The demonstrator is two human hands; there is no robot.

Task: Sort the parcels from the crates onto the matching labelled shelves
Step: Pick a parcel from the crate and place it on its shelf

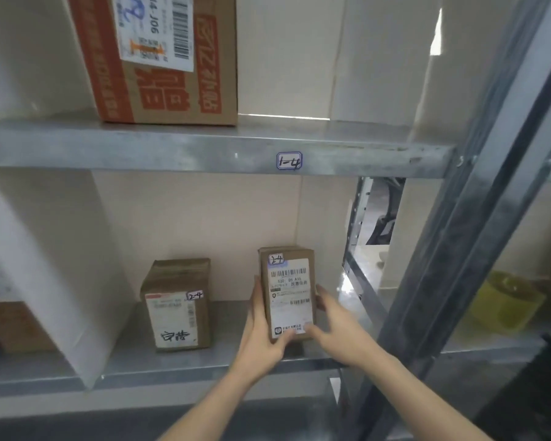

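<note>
Two hands held the small parcel [288, 294] marked 2-4 upright on the lower shelf [226, 351], near a second parcel [177, 307] also marked 2-4. The left hand [261, 329] and right hand [337, 326] each had fingers curled round its sides. It seemed best set down squarely, label outward, before letting go.

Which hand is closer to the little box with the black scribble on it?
Left. The left hand grips the parcel on its left side, just right of the scribbled box. The right hand grips its other side, farther away.
</note>
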